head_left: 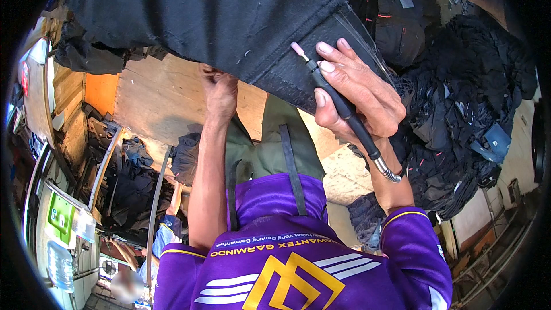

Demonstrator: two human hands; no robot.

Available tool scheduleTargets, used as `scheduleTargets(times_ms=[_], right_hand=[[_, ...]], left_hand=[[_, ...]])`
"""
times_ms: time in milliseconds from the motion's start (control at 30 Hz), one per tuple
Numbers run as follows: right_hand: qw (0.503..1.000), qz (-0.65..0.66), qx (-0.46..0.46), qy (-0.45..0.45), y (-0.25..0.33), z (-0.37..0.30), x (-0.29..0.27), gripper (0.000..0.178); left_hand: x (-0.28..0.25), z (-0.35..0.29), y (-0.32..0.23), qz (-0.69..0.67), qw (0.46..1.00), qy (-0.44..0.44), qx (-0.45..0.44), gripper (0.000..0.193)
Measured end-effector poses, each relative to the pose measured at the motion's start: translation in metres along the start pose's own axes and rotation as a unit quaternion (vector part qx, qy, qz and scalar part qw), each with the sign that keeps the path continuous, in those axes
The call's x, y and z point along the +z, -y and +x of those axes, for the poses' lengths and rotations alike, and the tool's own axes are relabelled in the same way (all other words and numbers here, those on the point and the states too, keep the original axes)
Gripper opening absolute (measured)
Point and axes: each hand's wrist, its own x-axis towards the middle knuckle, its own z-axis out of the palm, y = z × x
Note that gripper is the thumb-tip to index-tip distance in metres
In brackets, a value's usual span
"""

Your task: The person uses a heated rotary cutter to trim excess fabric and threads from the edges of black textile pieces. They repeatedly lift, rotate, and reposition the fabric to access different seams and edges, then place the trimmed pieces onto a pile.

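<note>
The black cloth (201, 11) looked matt and slightly linty, with loose threads roughening one edge. The pen-shaped tool (344, 108) had a smooth black body with a soft sheen, a dull pink tip (297, 49) and a shiny, ribbed metal spring (387, 170). The board (155, 95) was pale wood, flecked with marks. The shirt (356, 241) was smooth purple fabric, the trousers (287, 116) matt green cloth, the bottle (59, 265) clear, glossy plastic.
</note>
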Motion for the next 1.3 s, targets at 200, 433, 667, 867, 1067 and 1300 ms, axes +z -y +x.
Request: scheduleTargets(times_ms=[200,433,667,867,1067,1300], right_hand=[[0.999,-0.013,0.004,-0.036,-0.005,0.001,0.002,0.029],[0.998,-0.03,0.018,-0.058,-0.006,0.004,0.002,0.029],[0.996,-0.037,0.054,-0.068,-0.005,0.004,0.001,0.03],[0.996,-0.039,0.02,-0.084,-0.009,0.004,0.004,0.031],[0.998,-0.028,0.023,-0.043,-0.004,0.004,0.001,0.032],[1.0,0.008,0.003,0.0,-0.003,0.003,0.0,0.033]], left_hand=[[-0.011,0.004,0.013,0.011,1.0,-0.02,0.002,0.019],[-0.023,0.008,0.024,0.038,0.998,-0.043,0.012,0.02],[-0.011,0.006,0.011,0.056,0.998,-0.002,0.013,0.02],[-0.011,0.006,0.008,0.042,0.999,0.01,-0.001,0.019],[-0.004,0.005,0.004,0.016,1.0,0.009,-0.011,0.021],[-0.004,0.007,0.004,0.042,0.999,0.015,-0.004,0.03]])
